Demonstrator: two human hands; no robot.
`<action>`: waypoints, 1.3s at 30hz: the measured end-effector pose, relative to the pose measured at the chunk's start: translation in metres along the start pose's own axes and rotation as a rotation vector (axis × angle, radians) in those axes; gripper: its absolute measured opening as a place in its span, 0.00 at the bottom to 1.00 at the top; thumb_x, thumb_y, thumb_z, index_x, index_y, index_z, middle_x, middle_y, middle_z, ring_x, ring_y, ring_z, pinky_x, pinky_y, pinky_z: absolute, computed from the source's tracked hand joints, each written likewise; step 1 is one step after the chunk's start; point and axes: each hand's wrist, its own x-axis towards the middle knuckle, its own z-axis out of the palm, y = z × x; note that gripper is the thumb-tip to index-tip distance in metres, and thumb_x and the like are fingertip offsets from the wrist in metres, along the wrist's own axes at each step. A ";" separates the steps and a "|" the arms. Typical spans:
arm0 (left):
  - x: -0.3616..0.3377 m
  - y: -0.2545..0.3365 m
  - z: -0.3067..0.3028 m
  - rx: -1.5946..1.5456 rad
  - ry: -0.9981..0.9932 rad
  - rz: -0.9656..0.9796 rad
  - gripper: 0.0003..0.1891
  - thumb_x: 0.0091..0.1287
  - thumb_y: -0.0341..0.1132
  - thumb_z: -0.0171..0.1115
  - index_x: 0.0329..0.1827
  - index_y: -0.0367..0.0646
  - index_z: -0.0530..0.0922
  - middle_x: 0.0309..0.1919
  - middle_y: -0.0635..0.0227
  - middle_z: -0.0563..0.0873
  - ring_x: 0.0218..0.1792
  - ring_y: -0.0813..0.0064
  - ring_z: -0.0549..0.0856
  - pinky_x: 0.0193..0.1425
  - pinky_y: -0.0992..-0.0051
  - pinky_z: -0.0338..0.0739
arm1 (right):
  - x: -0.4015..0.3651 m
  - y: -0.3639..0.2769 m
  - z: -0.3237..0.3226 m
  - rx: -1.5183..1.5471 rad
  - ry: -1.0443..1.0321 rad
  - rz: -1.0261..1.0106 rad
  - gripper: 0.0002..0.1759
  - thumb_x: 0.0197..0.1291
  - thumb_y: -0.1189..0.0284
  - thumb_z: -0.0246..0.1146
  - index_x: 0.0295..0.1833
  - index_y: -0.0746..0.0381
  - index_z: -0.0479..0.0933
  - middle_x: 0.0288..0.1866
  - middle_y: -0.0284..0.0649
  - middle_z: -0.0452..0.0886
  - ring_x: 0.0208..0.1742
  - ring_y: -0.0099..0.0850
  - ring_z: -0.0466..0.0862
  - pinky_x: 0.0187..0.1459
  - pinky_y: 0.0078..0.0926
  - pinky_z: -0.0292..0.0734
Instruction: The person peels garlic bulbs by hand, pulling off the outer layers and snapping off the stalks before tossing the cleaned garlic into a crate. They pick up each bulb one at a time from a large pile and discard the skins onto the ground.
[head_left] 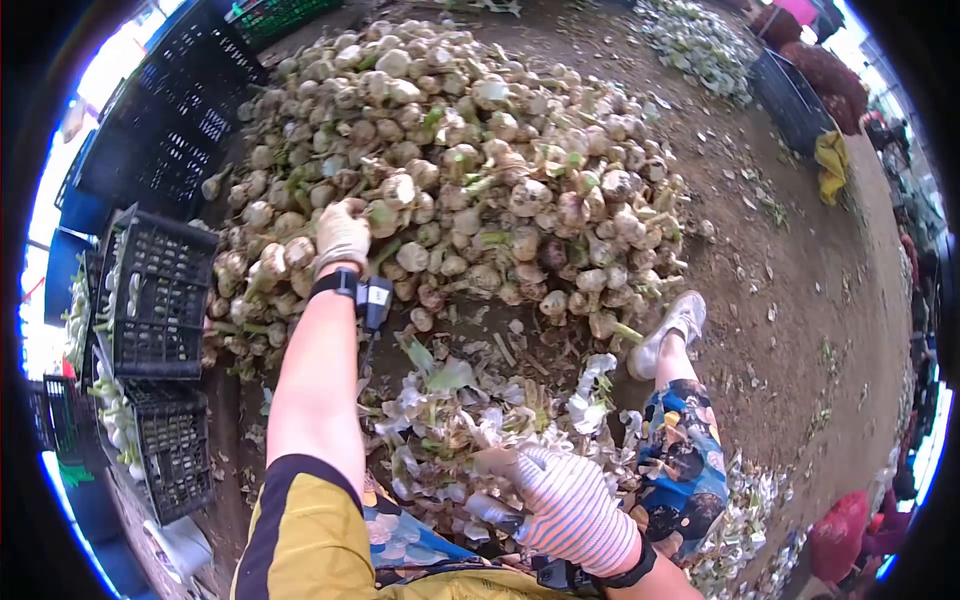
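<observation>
A big heap of garlic bulbs [460,150] with stems covers the ground in front of me. My left hand [342,235], in a pale glove with bare fingertips, reaches into its near left side, fingers curled among the bulbs. Low in front of my body is my right hand [575,500] in a striped glove. Its fingers are bent in, and a pale, wrapped-looking piece with a dark end [495,510] pokes out beside them; I cannot tell what it is. Beneath that hand lies a litter of garlic skins and cut leaves [440,410].
Black plastic crates [160,300] stand at left, some holding trimmed garlic [118,425]. A taller dark crate [165,110] is behind them. My shoe [675,330] rests by the heap's right edge. Far right are another crate [790,95], a yellow cloth [831,165] and a red sack [840,535].
</observation>
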 end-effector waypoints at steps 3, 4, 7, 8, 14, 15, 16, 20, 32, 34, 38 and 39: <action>-0.037 0.032 -0.030 -0.016 0.025 0.296 0.11 0.52 0.26 0.63 0.40 0.43 0.82 0.38 0.56 0.82 0.41 0.56 0.81 0.48 0.65 0.75 | 0.005 0.007 0.000 0.020 0.147 -0.041 0.21 0.51 0.68 0.68 0.51 0.58 0.73 0.35 0.43 0.80 0.35 0.40 0.82 0.36 0.34 0.77; -0.055 0.048 -0.047 0.016 0.020 0.472 0.12 0.52 0.24 0.63 0.41 0.41 0.81 0.39 0.56 0.82 0.41 0.56 0.82 0.48 0.67 0.76 | 0.007 0.010 -0.001 -0.013 0.237 -0.063 0.23 0.52 0.69 0.68 0.53 0.59 0.72 0.38 0.44 0.80 0.36 0.40 0.82 0.38 0.34 0.77; -0.116 0.080 -0.078 -0.319 -0.405 0.482 0.29 0.52 0.14 0.57 0.60 0.37 0.71 0.50 0.58 0.82 0.53 0.68 0.79 0.59 0.72 0.73 | 0.013 0.012 -0.004 -0.146 0.274 -0.039 0.30 0.51 0.64 0.69 0.58 0.60 0.68 0.42 0.45 0.79 0.39 0.42 0.81 0.43 0.37 0.75; -0.135 0.091 -0.090 -0.304 -0.524 0.539 0.26 0.54 0.18 0.58 0.59 0.37 0.71 0.49 0.59 0.82 0.52 0.68 0.80 0.58 0.73 0.72 | 0.016 0.013 -0.002 -0.139 0.304 -0.035 0.31 0.50 0.62 0.69 0.59 0.61 0.68 0.42 0.46 0.79 0.39 0.44 0.80 0.42 0.38 0.75; -0.239 0.145 -0.127 -0.537 -0.812 0.513 0.24 0.59 0.30 0.63 0.59 0.38 0.69 0.32 0.70 0.81 0.33 0.83 0.77 0.42 0.81 0.74 | 0.016 0.022 0.016 -0.086 0.045 0.053 0.31 0.49 0.53 0.68 0.53 0.62 0.73 0.32 0.46 0.81 0.35 0.39 0.83 0.37 0.33 0.77; -0.251 0.145 -0.125 -0.668 -0.731 0.401 0.28 0.55 0.30 0.68 0.59 0.39 0.70 0.31 0.72 0.80 0.35 0.84 0.78 0.42 0.81 0.74 | 0.014 0.022 0.023 0.367 0.066 0.026 0.28 0.50 0.55 0.68 0.51 0.63 0.74 0.33 0.42 0.81 0.36 0.32 0.82 0.40 0.29 0.76; -0.258 0.150 -0.142 -0.786 -0.771 0.153 0.33 0.50 0.31 0.72 0.61 0.40 0.69 0.41 0.69 0.79 0.40 0.83 0.79 0.47 0.81 0.75 | 0.012 0.019 0.028 0.819 0.082 -0.006 0.26 0.52 0.57 0.68 0.50 0.63 0.75 0.34 0.37 0.81 0.37 0.25 0.80 0.42 0.26 0.76; -0.283 0.123 -0.144 -0.705 -0.350 0.551 0.48 0.42 0.40 0.79 0.68 0.45 0.60 0.60 0.62 0.68 0.59 0.68 0.71 0.63 0.65 0.67 | 0.001 0.013 0.022 0.953 0.120 0.115 0.16 0.63 0.63 0.60 0.48 0.64 0.76 0.41 0.31 0.79 0.43 0.19 0.76 0.48 0.21 0.72; -0.320 0.118 -0.146 -0.125 -0.081 1.015 0.27 0.43 0.28 0.71 0.50 0.41 0.72 0.38 0.59 0.77 0.37 0.60 0.80 0.36 0.65 0.77 | -0.034 -0.004 0.009 1.268 -0.110 0.191 0.19 0.67 0.66 0.56 0.59 0.61 0.70 0.54 0.33 0.76 0.55 0.22 0.74 0.58 0.22 0.68; -0.326 0.123 -0.142 -0.588 -0.182 0.680 0.36 0.40 0.28 0.73 0.56 0.45 0.67 0.44 0.60 0.74 0.44 0.64 0.78 0.44 0.68 0.76 | -0.035 0.000 0.015 1.182 -0.053 0.123 0.19 0.67 0.67 0.56 0.60 0.63 0.69 0.53 0.33 0.77 0.54 0.22 0.74 0.58 0.21 0.67; -0.341 0.132 -0.141 -1.392 -0.558 0.054 0.40 0.43 0.43 0.76 0.59 0.42 0.64 0.47 0.64 0.75 0.48 0.72 0.77 0.53 0.71 0.74 | -0.041 0.002 0.017 1.031 0.000 0.134 0.17 0.66 0.70 0.53 0.59 0.62 0.71 0.51 0.32 0.77 0.52 0.20 0.74 0.56 0.21 0.68; -0.342 0.134 -0.141 -1.459 -0.629 -0.050 0.39 0.45 0.50 0.74 0.57 0.40 0.67 0.48 0.62 0.78 0.48 0.73 0.78 0.52 0.72 0.75 | -0.041 0.005 0.017 1.057 -0.052 0.117 0.17 0.66 0.71 0.51 0.59 0.62 0.72 0.51 0.31 0.77 0.51 0.19 0.74 0.54 0.20 0.69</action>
